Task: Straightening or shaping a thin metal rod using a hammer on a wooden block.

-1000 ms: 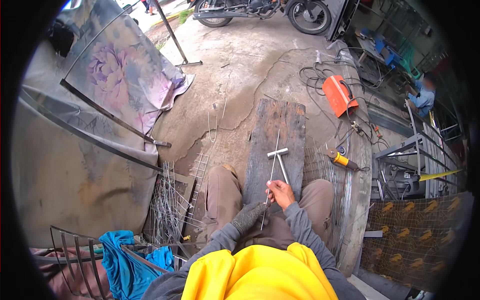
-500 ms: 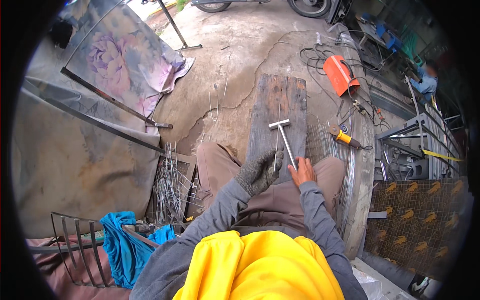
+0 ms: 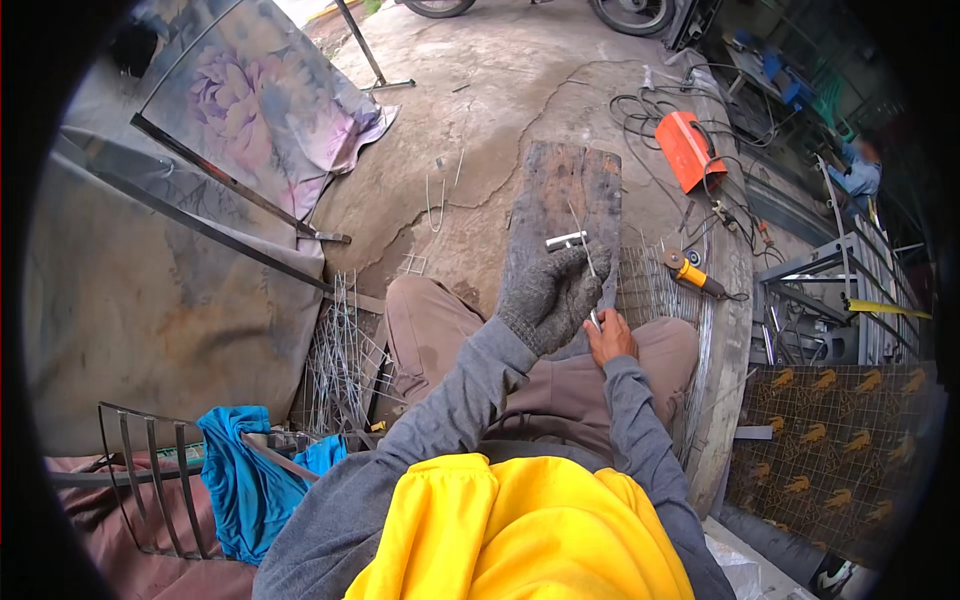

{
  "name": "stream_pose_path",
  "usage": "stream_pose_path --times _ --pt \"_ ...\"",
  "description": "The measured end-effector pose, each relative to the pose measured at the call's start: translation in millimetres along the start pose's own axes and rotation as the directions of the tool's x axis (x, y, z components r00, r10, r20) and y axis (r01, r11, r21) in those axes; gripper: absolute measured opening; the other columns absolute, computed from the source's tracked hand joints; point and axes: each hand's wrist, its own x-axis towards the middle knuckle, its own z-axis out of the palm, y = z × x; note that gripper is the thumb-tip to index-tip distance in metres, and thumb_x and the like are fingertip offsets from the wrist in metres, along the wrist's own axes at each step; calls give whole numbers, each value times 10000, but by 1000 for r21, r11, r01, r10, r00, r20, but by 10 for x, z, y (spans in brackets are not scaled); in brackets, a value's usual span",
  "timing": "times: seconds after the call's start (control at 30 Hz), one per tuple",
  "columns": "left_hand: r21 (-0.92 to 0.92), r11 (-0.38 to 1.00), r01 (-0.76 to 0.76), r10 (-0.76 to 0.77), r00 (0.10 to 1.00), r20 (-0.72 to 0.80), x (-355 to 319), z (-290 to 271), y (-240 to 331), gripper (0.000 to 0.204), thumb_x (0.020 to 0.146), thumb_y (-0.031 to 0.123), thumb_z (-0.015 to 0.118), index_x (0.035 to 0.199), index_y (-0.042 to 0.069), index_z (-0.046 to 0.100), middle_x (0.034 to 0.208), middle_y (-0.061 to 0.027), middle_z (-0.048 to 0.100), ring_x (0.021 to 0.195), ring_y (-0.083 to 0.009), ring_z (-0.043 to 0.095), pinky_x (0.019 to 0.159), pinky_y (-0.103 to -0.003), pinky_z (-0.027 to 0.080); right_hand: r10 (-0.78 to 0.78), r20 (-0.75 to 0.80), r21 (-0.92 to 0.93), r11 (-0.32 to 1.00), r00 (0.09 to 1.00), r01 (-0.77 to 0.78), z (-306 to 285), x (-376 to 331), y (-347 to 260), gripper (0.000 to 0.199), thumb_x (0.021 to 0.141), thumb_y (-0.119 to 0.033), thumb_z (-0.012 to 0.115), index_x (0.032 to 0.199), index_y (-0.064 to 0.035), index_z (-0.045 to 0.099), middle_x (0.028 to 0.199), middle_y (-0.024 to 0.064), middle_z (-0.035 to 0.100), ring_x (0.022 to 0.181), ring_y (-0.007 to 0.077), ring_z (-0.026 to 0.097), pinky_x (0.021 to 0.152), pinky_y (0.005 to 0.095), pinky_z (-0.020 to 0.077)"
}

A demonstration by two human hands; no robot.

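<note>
My left hand (image 3: pixel 553 292), in a grey knitted glove, is closed round a thin metal wire (image 3: pixel 574 217) whose far end points up over the wooden plank. My bare right hand (image 3: pixel 612 338) is wrapped round the lower handle of an all-metal hammer, its head (image 3: pixel 566 241) showing just beyond my gloved fingers. The glove hides the middle of the handle. Beneath both hands lies the dark, weathered plank (image 3: pixel 570 170). I cannot tell whether the hammer head touches the plank or the wire.
To the right are an angle grinder (image 3: pixel 690 271), wire mesh (image 3: pixel 642 285) and an orange welding machine (image 3: pixel 689 150) with cables. Wire pieces (image 3: pixel 345 350) are heaped left of my knee. A bent wire (image 3: pixel 436 206) lies on the concrete. Another person (image 3: pixel 860 172) is at far right.
My left hand has moved forward and right with the wire and now covers much of the hammer handle. My right hand has shifted slightly right and stays on the hammer.
</note>
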Motion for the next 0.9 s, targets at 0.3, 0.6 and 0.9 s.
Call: stream_pose_path --times 0.3,0.6,0.9 --pt "-18 998 56 -54 996 71 -39 -3 43 295 919 23 494 1192 -88 510 1060 -181 627 947 -219 655 839 -256 569 -5 5 6 1000 1000 5 -43 -28 -49 367 855 -375 609 1095 -112 520 1098 145 585 1004 365 576 832 463 460" --pt "-26 998 55 -54 998 14 -33 -63 -7 240 910 26 528 1132 -64 548 1014 -162 636 918 -205 660 798 -241 578 -15 21 -19 1000 1000 16 -94 -59 -130 399 866 -354 582 1189 -150 469 1140 172 572 1016 394 570 850 473 461" --pt "-72 991 114 -106 989 103 -109 -127 -25 200 932 47 508 1092 -60 563 1018 -156 636 921 -201 653 806 -245 570 -84 -34 -26 996 996 83 -93 -98 -151 444 872 -339 533 1290 -236 421 1110 178 572 977 405 580 835 491 467"
